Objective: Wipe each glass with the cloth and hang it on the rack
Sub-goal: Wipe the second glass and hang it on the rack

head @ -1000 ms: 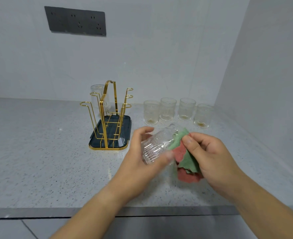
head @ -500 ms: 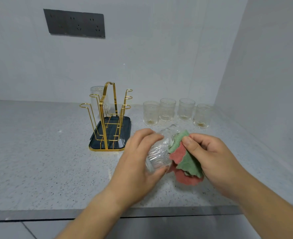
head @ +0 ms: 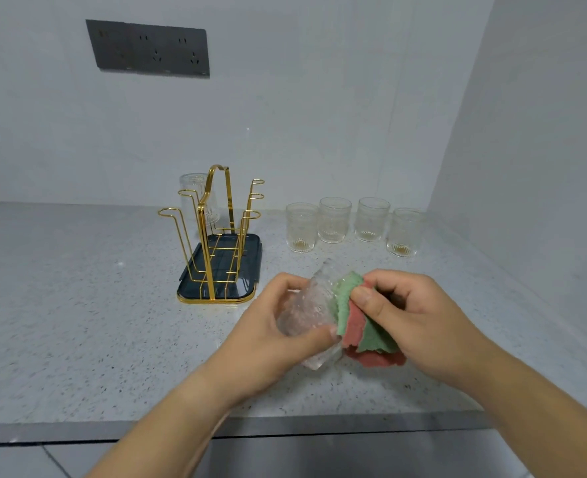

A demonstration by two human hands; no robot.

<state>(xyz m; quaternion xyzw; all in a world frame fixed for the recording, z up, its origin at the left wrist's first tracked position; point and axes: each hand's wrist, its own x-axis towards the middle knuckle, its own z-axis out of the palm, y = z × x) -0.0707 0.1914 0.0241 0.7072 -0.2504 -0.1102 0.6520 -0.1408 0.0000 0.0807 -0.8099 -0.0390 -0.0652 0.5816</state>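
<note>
My left hand [head: 278, 326] grips a clear ribbed glass [head: 307, 305], tilted on its side above the counter. Against the glass's right side my right hand [head: 413, 315] presses a bunched green and red cloth [head: 361, 326]. The gold wire rack [head: 216, 232] on its dark tray [head: 247, 257] stands to the left behind my hands. One glass [head: 195, 194] hangs upside down on a far peg of the rack. Several more glasses [head: 335, 220] stand upright in a row at the back right.
A speckled grey counter [head: 78, 305] runs to a corner where the back wall meets the right wall [head: 526, 150]. A dark socket panel [head: 149, 48] is on the back wall. The counter's front edge [head: 78, 431] lies just below my forearms.
The glass has turned in my left hand and my fingers have shifted round it. The cloth has slid along the glass's side. Both hands stay over the same spot.
</note>
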